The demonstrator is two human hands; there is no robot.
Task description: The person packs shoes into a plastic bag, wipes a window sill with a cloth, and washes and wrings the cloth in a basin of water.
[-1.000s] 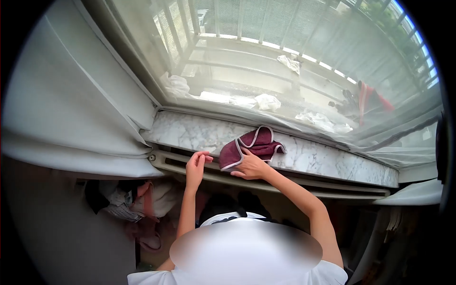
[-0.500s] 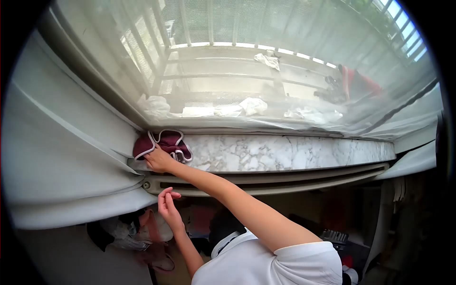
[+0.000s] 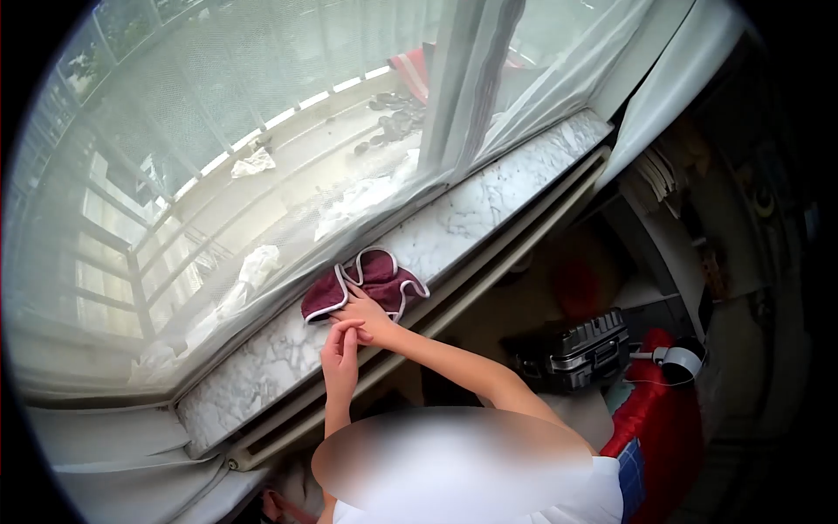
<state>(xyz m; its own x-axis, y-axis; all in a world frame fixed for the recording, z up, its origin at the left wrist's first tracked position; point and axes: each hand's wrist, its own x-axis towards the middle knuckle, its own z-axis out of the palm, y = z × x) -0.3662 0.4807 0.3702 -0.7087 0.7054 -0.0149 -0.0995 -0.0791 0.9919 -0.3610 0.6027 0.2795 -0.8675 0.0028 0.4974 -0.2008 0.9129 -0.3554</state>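
Note:
A maroon cleaning cloth (image 3: 380, 272) with pale edging lies bunched on the white marble windowsill (image 3: 467, 210). My right hand (image 3: 371, 320) presses on the cloth from the near side, its fingers partly covered by the folds. Just in front of it is my left hand (image 3: 342, 348), raised with loosely bent fingers and no object in it. Its fingertips overlap the right hand in the view; I cannot tell whether they touch.
A sheer curtain (image 3: 288, 262) hangs along the sill's far side, with a railed balcony beyond. Below the near edge runs a radiator (image 3: 489, 284). To the right stand a black hard case (image 3: 576, 349) and something red (image 3: 659, 428).
My right hand and the cloth have moved from the sill's left end toward its middle. My left hand has come up close to the right. The view has turned.

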